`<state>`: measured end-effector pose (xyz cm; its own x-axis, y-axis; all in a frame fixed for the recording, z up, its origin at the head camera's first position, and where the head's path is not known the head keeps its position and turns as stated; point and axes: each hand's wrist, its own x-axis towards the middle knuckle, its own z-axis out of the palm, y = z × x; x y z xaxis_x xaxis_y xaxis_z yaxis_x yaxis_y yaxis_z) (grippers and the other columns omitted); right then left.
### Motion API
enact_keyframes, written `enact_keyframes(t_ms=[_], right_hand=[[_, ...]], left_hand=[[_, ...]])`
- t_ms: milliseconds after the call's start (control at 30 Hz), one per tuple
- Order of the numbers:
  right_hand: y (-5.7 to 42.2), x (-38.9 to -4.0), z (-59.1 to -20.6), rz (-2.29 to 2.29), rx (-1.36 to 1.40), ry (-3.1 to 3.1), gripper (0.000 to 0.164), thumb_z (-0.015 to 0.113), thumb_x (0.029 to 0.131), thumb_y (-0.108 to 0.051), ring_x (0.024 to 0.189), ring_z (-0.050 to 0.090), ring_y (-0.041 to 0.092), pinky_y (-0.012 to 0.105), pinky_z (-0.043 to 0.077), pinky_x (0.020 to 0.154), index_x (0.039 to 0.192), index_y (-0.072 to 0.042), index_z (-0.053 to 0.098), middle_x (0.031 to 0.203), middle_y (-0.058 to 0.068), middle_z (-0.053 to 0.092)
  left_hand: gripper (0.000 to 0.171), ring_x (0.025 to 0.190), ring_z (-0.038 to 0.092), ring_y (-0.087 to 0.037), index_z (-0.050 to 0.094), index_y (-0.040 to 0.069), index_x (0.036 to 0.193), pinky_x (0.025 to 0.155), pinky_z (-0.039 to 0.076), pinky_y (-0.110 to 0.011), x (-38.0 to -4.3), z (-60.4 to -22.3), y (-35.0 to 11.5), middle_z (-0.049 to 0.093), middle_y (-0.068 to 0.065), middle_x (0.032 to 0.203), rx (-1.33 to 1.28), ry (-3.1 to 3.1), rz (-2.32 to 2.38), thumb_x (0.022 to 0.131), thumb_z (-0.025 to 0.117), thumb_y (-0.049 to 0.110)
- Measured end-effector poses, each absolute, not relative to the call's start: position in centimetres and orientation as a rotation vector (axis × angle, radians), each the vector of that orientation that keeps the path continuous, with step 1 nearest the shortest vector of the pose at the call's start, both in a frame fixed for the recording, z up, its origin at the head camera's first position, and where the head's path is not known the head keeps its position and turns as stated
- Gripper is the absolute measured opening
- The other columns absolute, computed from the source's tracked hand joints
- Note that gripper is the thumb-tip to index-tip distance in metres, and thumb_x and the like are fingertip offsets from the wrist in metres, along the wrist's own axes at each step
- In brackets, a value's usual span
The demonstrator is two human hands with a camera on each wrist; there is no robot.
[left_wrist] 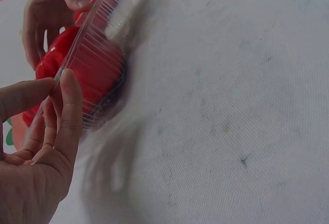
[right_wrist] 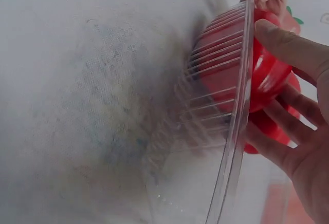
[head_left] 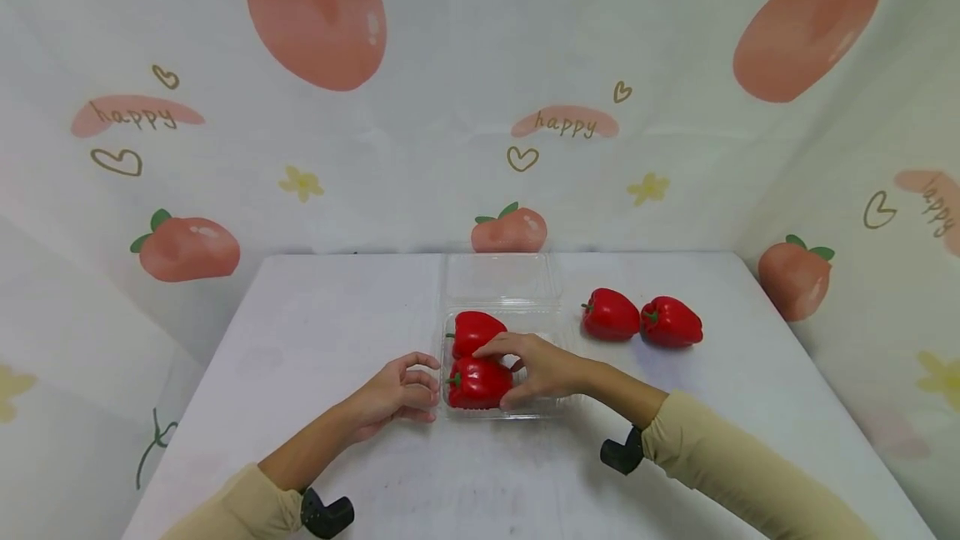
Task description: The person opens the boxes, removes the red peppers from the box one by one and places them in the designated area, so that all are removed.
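A clear plastic clamshell box (head_left: 542,413) lies on the table with its lid laid back, away from me. Two red bell peppers with green stems are in its left half, one behind the other. My right hand (head_left: 543,369) grips the nearer bell pepper (head_left: 478,384), thumb at the front and fingers on its far side. The farther bell pepper (head_left: 472,330) sits just behind those fingers. At the box's left edge, my left hand (head_left: 397,397) pinches the rim between thumb and forefinger, as the left wrist view shows.
Two more red bell peppers, a left one (head_left: 611,315) and a right one (head_left: 672,322), lie side by side right of the box. The raised lid (head_left: 498,277) reaches the back of the white table (head_left: 337,307). A fruit-printed curtain (head_left: 442,90) hangs behind.
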<state>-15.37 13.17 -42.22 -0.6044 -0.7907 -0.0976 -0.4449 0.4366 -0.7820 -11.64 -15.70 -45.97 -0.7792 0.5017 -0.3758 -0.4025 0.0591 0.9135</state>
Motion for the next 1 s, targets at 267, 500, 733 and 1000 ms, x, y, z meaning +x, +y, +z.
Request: enact_keyframes(t_ms=[267,500,733,1000], right_hand=[[12.6,-15.3,-42.2,-0.956,-1.02,2.298,0.072,0.086,0.074,-0.012,0.122,0.05,0.021,0.021,0.055,0.085,0.139,-0.014,0.054,0.131,0.003,0.054],[12.3,-15.2,-42.4,-0.938,-1.029,2.329,0.072,0.086,0.075,-0.011,0.121,0.05,0.02,0.022,0.055,0.084,0.14,-0.014,0.054,0.129,0.002,0.054],[12.2,-14.9,-42.2,-0.92,-1.025,2.352,0.073,0.086,0.074,-0.011,0.121,0.051,0.021,0.021,0.054,0.085,0.14,-0.013,0.054,0.13,0.003,0.054],[12.3,-14.8,-41.4,-0.931,-1.08,2.345,0.067,0.084,0.077,-0.013,0.119,0.051,0.019,0.02,0.054,0.084,0.138,-0.013,0.056,0.129,0.002,0.054]], left_hand=[[0.052,0.087,0.066,-0.023,0.039,0.0,0.132,0.081,0.06,-0.04,-11.7,-45.8,-15.6,0.062,-0.011,0.101,0.091,1.701,1.788,0.089,0.067,0.005],[0.052,0.089,0.066,-0.024,0.039,0.0,0.132,0.081,0.06,-0.039,-11.6,-45.6,-15.7,0.062,-0.01,0.1,0.099,1.711,1.786,0.089,0.068,0.005],[0.051,0.087,0.065,-0.023,0.039,0.001,0.132,0.081,0.06,-0.039,-11.6,-45.7,-15.7,0.062,-0.01,0.099,0.088,1.705,1.792,0.089,0.067,0.004],[0.051,0.086,0.065,-0.022,0.04,0.001,0.132,0.081,0.06,-0.04,-11.7,-45.9,-15.8,0.061,-0.01,0.099,0.072,1.705,1.792,0.09,0.067,0.004]])
